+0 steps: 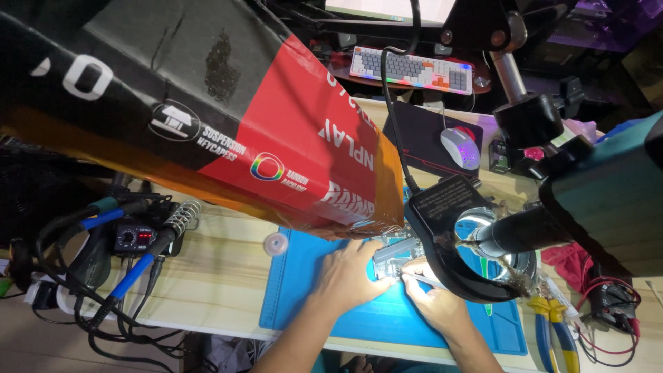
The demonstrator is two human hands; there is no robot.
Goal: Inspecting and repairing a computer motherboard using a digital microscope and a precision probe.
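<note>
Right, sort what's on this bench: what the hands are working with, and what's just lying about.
In use:
- left hand on the circuit board
- right hand holding tweezers
- blue mat
- ring-light magnifier

Lying about:
- soldering station
- tape roll
- pliers
- mouse
- keyboard
- large box

I log a blue work mat (304, 290) at lower centre and a black-and-red box (207, 117) with white print across the upper left. Upper centre, a white, grey and orange keyboard (412, 70); lower right, pliers (556, 331) with blue-and-yellow handles.
</note>
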